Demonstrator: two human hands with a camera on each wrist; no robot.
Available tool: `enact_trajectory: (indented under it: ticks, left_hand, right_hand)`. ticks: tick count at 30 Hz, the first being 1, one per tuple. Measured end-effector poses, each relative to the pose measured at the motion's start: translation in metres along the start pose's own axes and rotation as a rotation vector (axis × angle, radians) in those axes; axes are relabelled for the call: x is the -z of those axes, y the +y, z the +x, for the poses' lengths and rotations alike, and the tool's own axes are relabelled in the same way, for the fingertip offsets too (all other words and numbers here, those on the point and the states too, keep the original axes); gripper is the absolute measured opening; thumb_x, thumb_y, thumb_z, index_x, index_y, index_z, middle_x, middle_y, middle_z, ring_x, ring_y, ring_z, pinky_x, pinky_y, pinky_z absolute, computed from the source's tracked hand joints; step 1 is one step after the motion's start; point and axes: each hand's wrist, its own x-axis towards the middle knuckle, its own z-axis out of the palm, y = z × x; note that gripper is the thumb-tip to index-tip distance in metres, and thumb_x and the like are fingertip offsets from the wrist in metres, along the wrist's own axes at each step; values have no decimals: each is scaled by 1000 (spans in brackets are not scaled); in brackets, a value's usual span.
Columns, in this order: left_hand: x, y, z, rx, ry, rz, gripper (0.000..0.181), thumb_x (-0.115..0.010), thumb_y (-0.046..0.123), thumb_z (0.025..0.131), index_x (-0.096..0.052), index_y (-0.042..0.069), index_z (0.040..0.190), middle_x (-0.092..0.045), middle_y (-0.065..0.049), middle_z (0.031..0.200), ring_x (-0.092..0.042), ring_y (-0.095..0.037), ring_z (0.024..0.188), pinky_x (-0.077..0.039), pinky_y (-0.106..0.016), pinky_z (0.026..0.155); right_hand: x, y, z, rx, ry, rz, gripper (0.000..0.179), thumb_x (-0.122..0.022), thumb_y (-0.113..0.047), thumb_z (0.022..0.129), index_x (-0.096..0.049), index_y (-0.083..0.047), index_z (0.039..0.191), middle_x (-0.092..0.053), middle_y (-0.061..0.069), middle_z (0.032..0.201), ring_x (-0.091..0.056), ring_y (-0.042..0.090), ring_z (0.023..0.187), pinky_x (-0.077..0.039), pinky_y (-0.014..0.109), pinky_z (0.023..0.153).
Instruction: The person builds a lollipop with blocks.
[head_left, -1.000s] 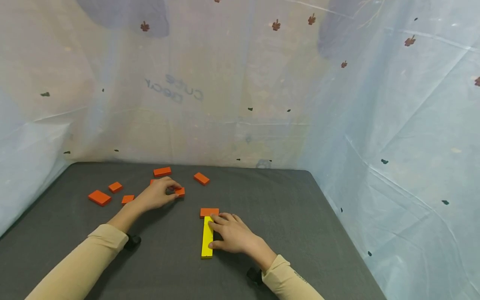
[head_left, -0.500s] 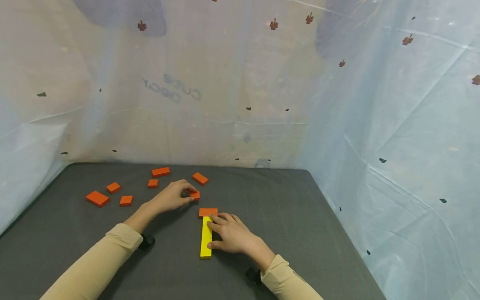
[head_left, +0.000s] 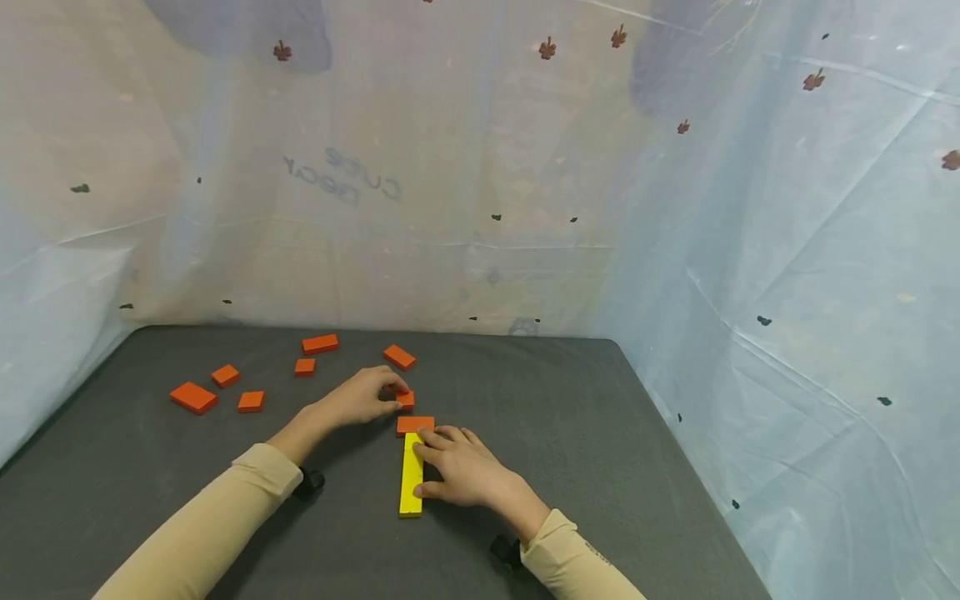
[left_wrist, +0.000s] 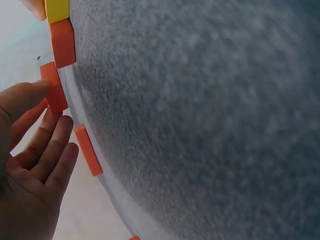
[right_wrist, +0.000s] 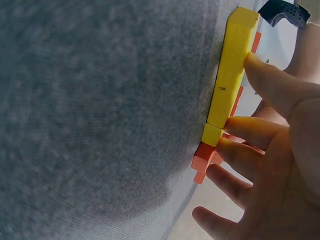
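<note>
In the head view my left hand (head_left: pixel 358 398) pinches a small orange block (left_wrist: pixel 57 95) between thumb and fingertips, just behind a flat orange block (head_left: pixel 415 424). That flat block lies crosswise at the far end of a yellow strip, making a T shape. Seen from the right wrist, the strip is a long yellow block (right_wrist: pixel 234 70) with a short yellow block (right_wrist: pixel 212 134) end to end. My right hand (head_left: pixel 468 471) lies along the strip's right side, fingers extended, with thumb and fingertips touching the yellow blocks.
On the grey cloth-covered table (head_left: pixel 585 500), several loose orange blocks are scattered at the back left, among them a larger one (head_left: pixel 193 397). Another orange block (head_left: pixel 400 357) lies behind my left hand. A translucent plastic curtain (head_left: pixel 450 208) rises beyond the table's far edge.
My left hand has carried the small orange block to the right and nearer, up to the far side of the crosswise orange block. My right hand has stayed on the yellow strip.
</note>
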Motion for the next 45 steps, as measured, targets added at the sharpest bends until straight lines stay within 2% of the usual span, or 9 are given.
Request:
enact_trajectory:
  ticks: [10, 24, 31, 45]
  left_hand:
    - [-4, 3, 3, -10, -59, 20, 21, -69, 19, 89, -69, 17, 110, -63, 1, 106, -60, -15, 94, -52, -37, 81]
    - [-6, 2, 6, 9, -70, -6, 17, -66, 20, 91, -69, 19, 108, -63, 4, 102, -59, -11, 90, -52, -33, 80]
    - [-7, 2, 5, 9, -69, -8, 17, -66, 19, 91, -69, 19, 108, -65, 4, 105, -60, -13, 94, -52, -35, 83]
    - [-6, 3, 3, 5, -80, -15, 16, -66, 18, 91, -69, 19, 107, -63, 5, 103, -60, -11, 91, -52, -33, 80]
  right_hand:
    - [1, 1, 0, 16, 0, 7, 64, -54, -56, 91, -43, -25, 146, -33, -1, 155, -32, 25, 140, -30, 51, 111]
    - [-1, 1, -1, 3, 3, 7, 64, -55, -57, 90, -43, -25, 145, -32, -3, 155, -33, 25, 140, -31, 52, 111]
    - [1, 0, -1, 7, 1, 5, 65, -55, -57, 90, -43, -25, 145, -33, -3, 155, -33, 24, 140, -31, 51, 110]
    - [3, 0, -3, 10, -2, 20, 64, -55, -55, 91, -42, -25, 146, -33, -2, 155, -32, 25, 141, -31, 53, 111]
